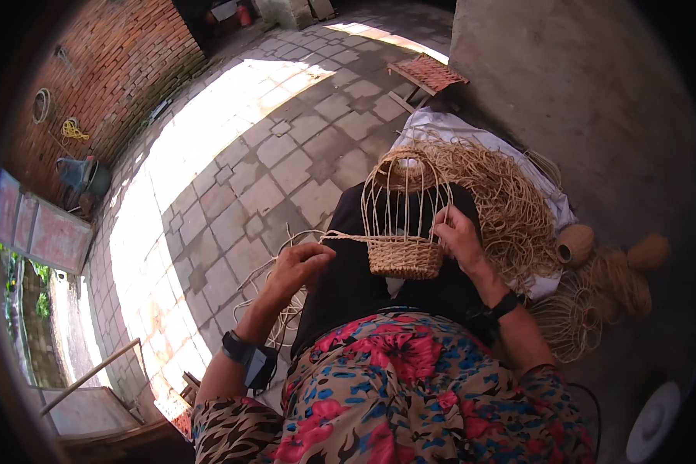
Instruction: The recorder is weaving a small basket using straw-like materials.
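Note:
A woven basket [404, 257] of pale fibre rests over my lap on dark cloth, with tall spokes rising from its woven band to a ring [400, 161] at the far end. My right hand [460, 240] is closed on the spokes at the basket's right side. Twisted strands [344, 236] run leftward from the band toward my left hand [298, 267], whose fingers are curled just left of the basket; what they hold is hard to make out. Loose cord ends [267, 309] hang below that hand.
A heap of cord [510, 201] on a white sack [433, 124] lies to the right, beside woven pieces [576, 246] and a wire-like frame [564, 317]. A small stool [427, 71] stands ahead. A brick wall [131, 46] and grey wall [572, 77] border the paved yard.

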`<state>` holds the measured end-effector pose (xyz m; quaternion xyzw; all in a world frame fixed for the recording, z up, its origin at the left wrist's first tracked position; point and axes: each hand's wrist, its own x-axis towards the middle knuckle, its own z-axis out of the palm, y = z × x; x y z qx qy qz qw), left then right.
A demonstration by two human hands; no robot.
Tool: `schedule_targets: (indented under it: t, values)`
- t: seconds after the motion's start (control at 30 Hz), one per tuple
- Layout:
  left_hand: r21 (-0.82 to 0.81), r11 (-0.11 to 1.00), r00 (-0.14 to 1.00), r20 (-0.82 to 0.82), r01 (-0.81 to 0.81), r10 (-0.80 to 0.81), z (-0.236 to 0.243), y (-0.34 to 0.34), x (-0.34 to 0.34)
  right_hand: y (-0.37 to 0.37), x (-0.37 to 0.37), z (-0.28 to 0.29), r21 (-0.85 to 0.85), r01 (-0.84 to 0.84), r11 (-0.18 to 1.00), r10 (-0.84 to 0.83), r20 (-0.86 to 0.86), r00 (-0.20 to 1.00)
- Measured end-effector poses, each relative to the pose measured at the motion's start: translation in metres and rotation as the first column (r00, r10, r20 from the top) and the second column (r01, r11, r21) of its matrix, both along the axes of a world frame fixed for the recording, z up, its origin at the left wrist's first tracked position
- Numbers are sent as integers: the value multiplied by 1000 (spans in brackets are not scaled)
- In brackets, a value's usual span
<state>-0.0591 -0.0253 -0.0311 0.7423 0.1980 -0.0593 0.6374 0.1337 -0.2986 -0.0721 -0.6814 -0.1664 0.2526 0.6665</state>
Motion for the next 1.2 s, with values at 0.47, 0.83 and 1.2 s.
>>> schedule_targets:
  t: [0.47, 0.83, 1.2]
  values:
    - [-497, 793, 920, -27, -352, 392, -20, -80, 63, 1, -5, 3, -94, 1, 996, 9, 108, 994]
    - [-11, 988, 929, 339, -152, 147, -25, -75, 80, 1, -5, 0, -99, 4, 995, 8, 121, 993]
    - [371, 915, 937, 349, -158, 20, -1, -83, 78, 0, -2, -11, -188, 76, 979, -31, 234, 972]
